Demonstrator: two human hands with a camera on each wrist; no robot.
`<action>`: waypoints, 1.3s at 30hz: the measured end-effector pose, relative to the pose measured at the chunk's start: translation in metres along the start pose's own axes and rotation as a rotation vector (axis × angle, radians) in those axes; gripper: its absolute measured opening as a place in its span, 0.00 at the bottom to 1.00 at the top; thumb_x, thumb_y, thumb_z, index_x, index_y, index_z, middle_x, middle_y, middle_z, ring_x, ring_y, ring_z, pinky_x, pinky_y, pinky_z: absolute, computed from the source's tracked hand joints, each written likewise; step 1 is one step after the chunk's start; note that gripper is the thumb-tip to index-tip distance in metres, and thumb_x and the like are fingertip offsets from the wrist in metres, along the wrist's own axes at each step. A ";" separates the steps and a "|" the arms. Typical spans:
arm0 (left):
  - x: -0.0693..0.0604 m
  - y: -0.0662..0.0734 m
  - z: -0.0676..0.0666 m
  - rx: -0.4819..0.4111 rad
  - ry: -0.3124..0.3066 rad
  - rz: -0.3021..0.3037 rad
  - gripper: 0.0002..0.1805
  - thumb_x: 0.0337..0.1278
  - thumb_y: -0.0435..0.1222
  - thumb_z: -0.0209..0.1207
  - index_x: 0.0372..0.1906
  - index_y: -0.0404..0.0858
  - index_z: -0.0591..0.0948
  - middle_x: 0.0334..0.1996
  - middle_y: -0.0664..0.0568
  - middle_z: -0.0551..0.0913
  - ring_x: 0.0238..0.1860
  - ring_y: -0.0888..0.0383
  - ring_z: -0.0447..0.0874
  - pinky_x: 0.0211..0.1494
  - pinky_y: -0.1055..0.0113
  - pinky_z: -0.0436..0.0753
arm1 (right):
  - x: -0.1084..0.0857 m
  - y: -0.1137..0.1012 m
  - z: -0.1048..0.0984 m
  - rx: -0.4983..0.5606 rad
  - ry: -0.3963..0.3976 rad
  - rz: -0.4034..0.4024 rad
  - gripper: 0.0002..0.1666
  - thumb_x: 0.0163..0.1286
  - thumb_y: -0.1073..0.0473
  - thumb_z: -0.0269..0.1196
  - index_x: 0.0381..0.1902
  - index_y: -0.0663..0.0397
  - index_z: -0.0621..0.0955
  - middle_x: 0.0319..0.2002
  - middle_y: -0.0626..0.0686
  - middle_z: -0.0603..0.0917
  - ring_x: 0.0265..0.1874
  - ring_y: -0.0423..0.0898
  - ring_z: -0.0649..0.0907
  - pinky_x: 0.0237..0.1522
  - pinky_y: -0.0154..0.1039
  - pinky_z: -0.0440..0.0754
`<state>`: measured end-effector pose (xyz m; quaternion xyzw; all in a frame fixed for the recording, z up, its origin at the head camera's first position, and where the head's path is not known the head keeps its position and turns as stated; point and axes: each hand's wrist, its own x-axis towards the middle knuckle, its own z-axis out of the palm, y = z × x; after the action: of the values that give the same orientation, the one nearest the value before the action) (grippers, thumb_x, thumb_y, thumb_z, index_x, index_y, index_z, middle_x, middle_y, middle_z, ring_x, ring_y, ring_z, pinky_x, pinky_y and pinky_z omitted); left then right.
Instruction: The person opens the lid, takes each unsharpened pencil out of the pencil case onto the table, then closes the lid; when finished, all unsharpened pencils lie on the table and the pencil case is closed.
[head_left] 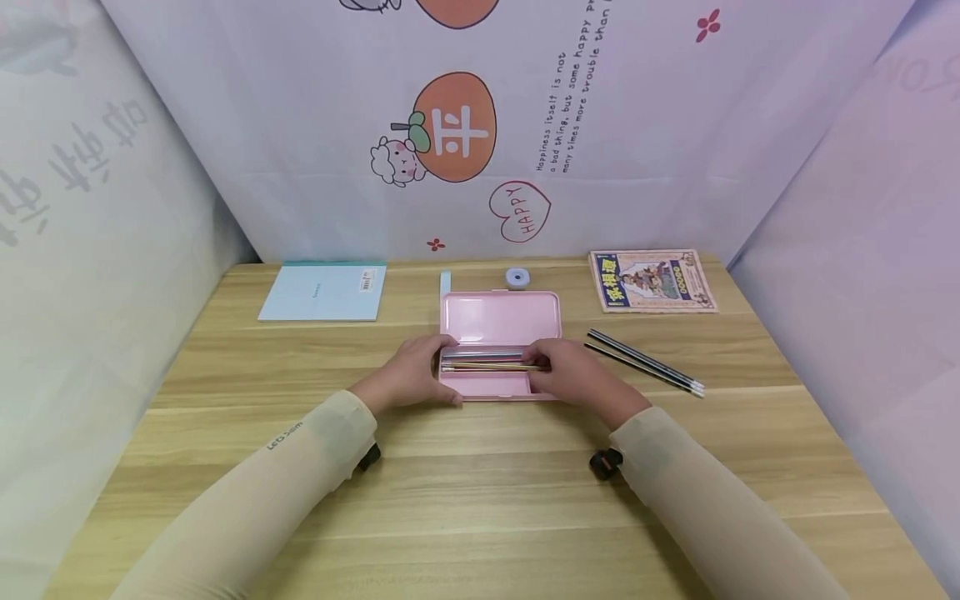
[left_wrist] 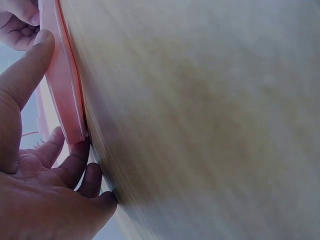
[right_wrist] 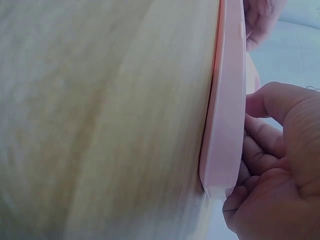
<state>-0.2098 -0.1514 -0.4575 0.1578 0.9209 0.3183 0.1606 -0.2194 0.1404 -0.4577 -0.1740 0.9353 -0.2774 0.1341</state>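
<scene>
On desk [head_left: 480, 508] — left hand [head_left: 414, 372] grips left end of pencil case [head_left: 486, 385]; right hand [head_left: 576, 375] bent over pencils [head_left: 491, 366] — hold unclear.

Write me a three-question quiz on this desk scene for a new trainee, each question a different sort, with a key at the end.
1. True or false: the lid of the pink pencil case is closed.

2. Where on the table does the blue notebook lie?
a) front right
b) back left
c) in the middle, under the pencil case

3. Fill in: the black pencils lie nearer the person's ____ than the other one.

Key:
1. False; it stands open.
2. b
3. right hand
</scene>
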 end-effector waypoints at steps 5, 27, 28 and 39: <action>0.001 0.001 -0.001 -0.001 -0.005 -0.003 0.51 0.41 0.51 0.83 0.72 0.45 0.70 0.73 0.48 0.69 0.74 0.44 0.61 0.78 0.49 0.60 | 0.002 0.004 0.000 0.031 -0.017 -0.004 0.10 0.71 0.59 0.66 0.49 0.51 0.85 0.41 0.49 0.84 0.40 0.46 0.80 0.44 0.41 0.81; -0.001 0.003 -0.002 0.005 -0.002 0.002 0.50 0.41 0.51 0.83 0.71 0.44 0.72 0.71 0.49 0.72 0.72 0.45 0.63 0.78 0.49 0.61 | 0.003 0.005 -0.005 0.051 -0.074 -0.014 0.10 0.70 0.59 0.67 0.48 0.50 0.84 0.39 0.48 0.84 0.39 0.46 0.80 0.44 0.42 0.82; 0.000 0.003 -0.002 0.007 -0.003 0.002 0.50 0.41 0.51 0.83 0.71 0.44 0.72 0.71 0.49 0.72 0.72 0.45 0.63 0.78 0.49 0.61 | 0.003 0.005 -0.005 0.053 -0.078 -0.016 0.10 0.70 0.59 0.67 0.48 0.50 0.84 0.39 0.48 0.84 0.39 0.46 0.80 0.45 0.42 0.82; 0.000 0.002 -0.001 0.001 -0.001 0.011 0.49 0.42 0.50 0.83 0.70 0.44 0.72 0.69 0.49 0.73 0.71 0.44 0.64 0.77 0.48 0.61 | 0.002 0.008 -0.005 0.071 -0.085 -0.007 0.06 0.70 0.58 0.67 0.44 0.48 0.84 0.36 0.48 0.83 0.38 0.46 0.80 0.41 0.41 0.81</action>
<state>-0.2094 -0.1505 -0.4558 0.1630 0.9201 0.3187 0.1591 -0.2247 0.1484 -0.4583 -0.1840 0.9177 -0.3034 0.1788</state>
